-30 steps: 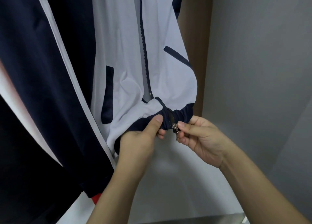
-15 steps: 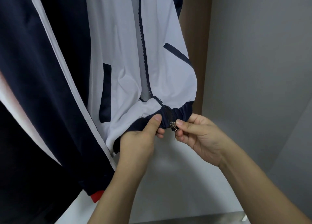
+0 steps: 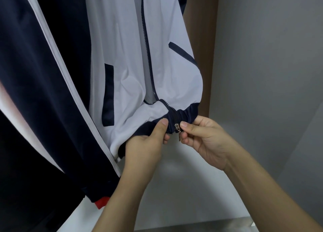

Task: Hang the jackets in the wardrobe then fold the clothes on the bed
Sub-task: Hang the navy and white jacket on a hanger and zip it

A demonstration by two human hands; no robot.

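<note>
White jacket [image 3: 122,56] with navy trim hanging inside wardrobe [image 3: 262,74], front zipper [image 3: 147,56] unfastened along visible length. Left hand [image 3: 148,144] pinching navy hem [image 3: 153,125] left of zipper base, thumb on top. Right hand [image 3: 202,139] pinching hem on right side, fingertips touching metal slider [image 3: 176,127], pull tab hanging below. Navy jacket [image 3: 35,91] with white stripe hanging just beside, to left; red cuff edge [image 3: 101,203] at bottom.
</note>
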